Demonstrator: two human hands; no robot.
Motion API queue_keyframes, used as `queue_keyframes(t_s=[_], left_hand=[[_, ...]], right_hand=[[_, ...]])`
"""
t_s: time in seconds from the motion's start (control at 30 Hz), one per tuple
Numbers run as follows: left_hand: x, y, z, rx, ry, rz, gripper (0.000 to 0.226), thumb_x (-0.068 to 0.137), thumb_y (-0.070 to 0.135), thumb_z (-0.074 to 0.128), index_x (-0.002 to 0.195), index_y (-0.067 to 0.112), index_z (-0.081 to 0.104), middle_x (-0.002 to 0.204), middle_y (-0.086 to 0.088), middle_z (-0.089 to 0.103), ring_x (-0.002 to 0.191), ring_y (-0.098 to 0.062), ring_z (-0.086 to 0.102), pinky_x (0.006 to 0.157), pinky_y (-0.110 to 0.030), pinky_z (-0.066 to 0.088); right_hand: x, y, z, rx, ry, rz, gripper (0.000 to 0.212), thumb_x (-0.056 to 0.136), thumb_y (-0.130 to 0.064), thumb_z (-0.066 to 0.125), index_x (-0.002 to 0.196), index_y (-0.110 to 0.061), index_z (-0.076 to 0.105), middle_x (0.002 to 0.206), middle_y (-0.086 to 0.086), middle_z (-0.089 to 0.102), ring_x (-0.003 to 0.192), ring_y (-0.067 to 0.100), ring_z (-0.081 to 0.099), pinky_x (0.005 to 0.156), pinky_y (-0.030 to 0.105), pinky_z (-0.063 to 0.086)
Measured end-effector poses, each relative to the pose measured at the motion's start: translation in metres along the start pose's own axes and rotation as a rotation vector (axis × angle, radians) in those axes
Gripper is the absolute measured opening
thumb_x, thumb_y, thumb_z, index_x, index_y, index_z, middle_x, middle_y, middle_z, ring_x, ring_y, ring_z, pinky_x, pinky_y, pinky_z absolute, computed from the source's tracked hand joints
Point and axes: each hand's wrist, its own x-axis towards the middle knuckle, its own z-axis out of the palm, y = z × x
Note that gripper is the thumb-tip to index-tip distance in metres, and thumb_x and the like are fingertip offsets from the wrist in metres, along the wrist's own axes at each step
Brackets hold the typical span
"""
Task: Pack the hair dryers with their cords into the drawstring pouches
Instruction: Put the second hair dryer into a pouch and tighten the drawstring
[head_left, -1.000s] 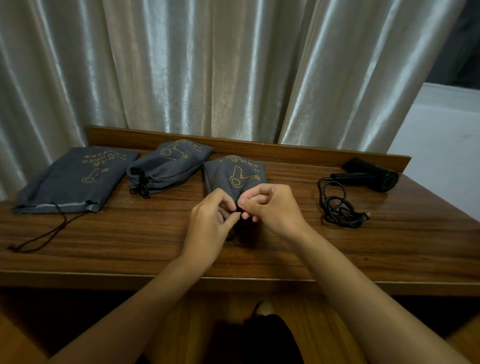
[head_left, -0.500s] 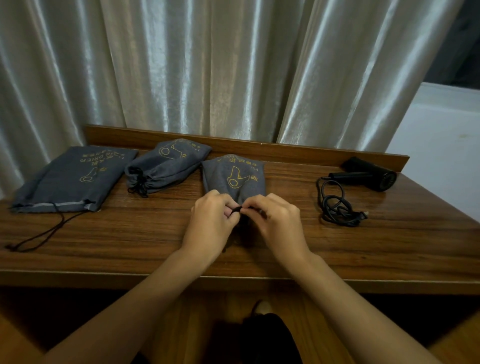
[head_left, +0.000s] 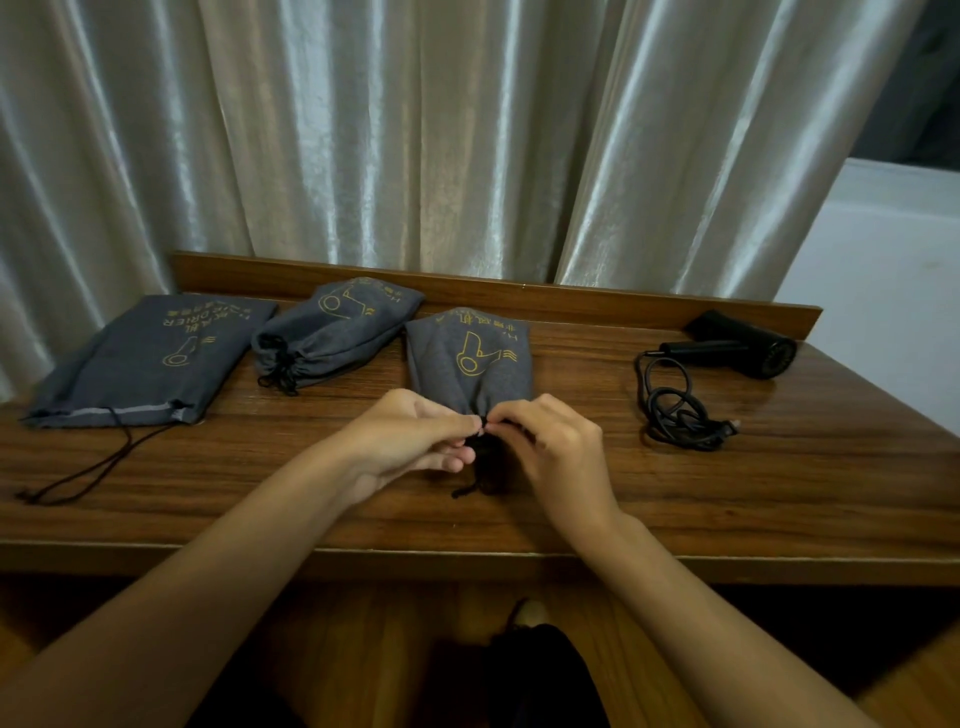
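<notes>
The hands sit a bit lower than before, and a cord end now sticks out below them. The left hand (head_left: 410, 441) and right hand (head_left: 550, 447) both pinch the black drawstring (head_left: 480, 467) of the middle pouch (head_left: 467, 364) on the table (head_left: 727, 493). One hair dryer (head_left: 743, 345) lies far right.

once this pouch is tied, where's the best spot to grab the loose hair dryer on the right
Probably the slim handle of the hair dryer, coming from above. It lies flat on the table, pointing left toward you, narrower than the barrel; the cord trails off its end, so gather that separately.
</notes>
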Motion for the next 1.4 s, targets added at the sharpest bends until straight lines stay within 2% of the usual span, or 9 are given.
queue_keyframes(t_s=[0.17,0.3,0.47,0.63,0.8,0.83,1.0,1.2,1.4], left_hand=[[0.001,0.003,-0.003,-0.132,-0.027,-0.161,0.028,0.070,0.009,0.079,0.095,-0.003,0.073,0.070,-0.009,0.068,0.063,-0.011,0.068,0.055,-0.015,0.054],[0.003,0.008,-0.009,-0.224,-0.087,-0.348,0.009,0.064,0.012,0.080,0.062,0.006,0.073,0.071,-0.007,0.065,0.059,-0.011,0.069,0.047,-0.011,0.048],[0.004,0.006,-0.013,-0.384,-0.133,-0.461,0.021,0.067,0.007,0.077,0.083,0.004,0.063,0.067,-0.005,0.063,0.069,-0.018,0.073,0.044,-0.015,0.049],[0.004,0.002,-0.012,-0.477,-0.154,-0.508,0.009,0.071,0.005,0.072,0.073,-0.001,0.066,0.068,-0.010,0.065,0.068,-0.023,0.073,0.049,-0.019,0.055],[0.002,0.001,-0.014,-0.479,-0.160,-0.529,0.006,0.073,0.000,0.067,0.069,-0.002,0.071,0.080,-0.019,0.070,0.067,-0.024,0.073,0.055,-0.023,0.058],[0.001,0.002,-0.013,-0.443,-0.147,-0.517,0.002,0.072,0.000,0.068,0.071,-0.001,0.070,0.078,-0.017,0.070,0.068,-0.024,0.073,0.053,-0.023,0.058],[-0.005,0.007,-0.010,0.034,0.026,-0.296,0.029,0.071,0.016,0.078,0.096,0.006,0.067,0.077,-0.007,0.073,0.073,-0.020,0.075,0.043,-0.018,0.051],[-0.005,0.002,-0.009,0.383,0.140,0.195,0.006,0.086,0.012,0.071,0.086,0.006,0.073,0.075,-0.015,0.074,0.071,-0.022,0.074,0.041,-0.018,0.048],[-0.002,0.000,-0.020,0.580,0.154,0.323,0.006,0.087,0.012,0.069,0.084,0.007,0.071,0.084,-0.011,0.074,0.070,-0.023,0.074,0.045,-0.023,0.050]], right_hand=[[0.001,0.003,-0.001,0.023,0.013,0.017,0.007,0.084,-0.011,0.076,0.091,-0.011,0.074,0.081,0.003,0.068,0.072,0.015,0.064,0.064,0.033,0.053],[0.004,0.004,-0.002,-0.027,0.027,-0.012,0.006,0.087,-0.018,0.072,0.088,-0.012,0.073,0.077,0.000,0.069,0.069,0.014,0.063,0.060,0.035,0.053],[0.007,0.003,0.000,-0.012,0.034,-0.034,0.005,0.087,-0.017,0.071,0.088,-0.012,0.072,0.078,-0.002,0.070,0.069,0.013,0.064,0.060,0.034,0.054],[0.004,0.004,0.005,0.045,0.052,-0.023,0.004,0.085,-0.012,0.072,0.088,-0.009,0.072,0.081,0.001,0.070,0.073,0.013,0.065,0.063,0.033,0.054],[0.001,0.003,0.008,0.098,0.051,-0.020,0.012,0.089,-0.018,0.063,0.088,-0.009,0.072,0.080,0.001,0.070,0.074,0.011,0.064,0.064,0.031,0.054],[0.000,0.003,0.009,0.105,0.051,-0.015,0.013,0.089,-0.018,0.062,0.088,-0.010,0.072,0.080,0.001,0.070,0.074,0.010,0.065,0.064,0.032,0.054],[-0.002,0.003,0.008,0.049,0.045,-0.026,0.006,0.087,-0.017,0.068,0.086,-0.014,0.073,0.079,-0.003,0.070,0.072,0.012,0.065,0.061,0.036,0.055],[-0.002,0.001,0.004,0.066,0.069,-0.046,0.003,0.087,-0.010,0.072,0.086,-0.007,0.072,0.085,0.002,0.069,0.077,0.015,0.066,0.065,0.035,0.055],[-0.004,0.003,0.003,0.066,0.051,-0.013,0.006,0.084,-0.008,0.076,0.084,-0.004,0.071,0.085,0.004,0.066,0.077,0.016,0.063,0.067,0.032,0.054]])
